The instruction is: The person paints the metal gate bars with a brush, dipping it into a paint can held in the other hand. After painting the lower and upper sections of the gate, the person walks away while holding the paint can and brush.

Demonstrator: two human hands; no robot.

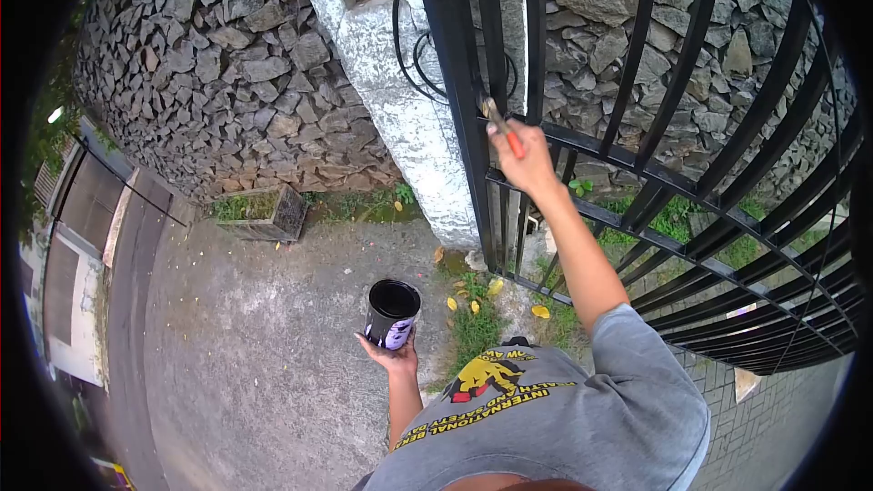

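My left hand (395,356) is closed around the lower part of an open paint can (393,314). Black paint fills the can's inside and runs down over its purple-and-white label. At the metal gate, my right hand (527,162) grips a paintbrush (514,142) by its orange-red handle. The brush's bristle end touches or nearly touches the black gate (466,114) at its thick end post, just above a horizontal rail; exact contact is hard to make out.
A white-painted pillar (418,127) stands beside the gate, with a black cable (400,27) hanging on it. Rough stone walls (245,64) rise behind. A planter box (273,216) sits on the concrete ground (264,336). Grass and yellow leaves (540,311) lie near the gate's foot.
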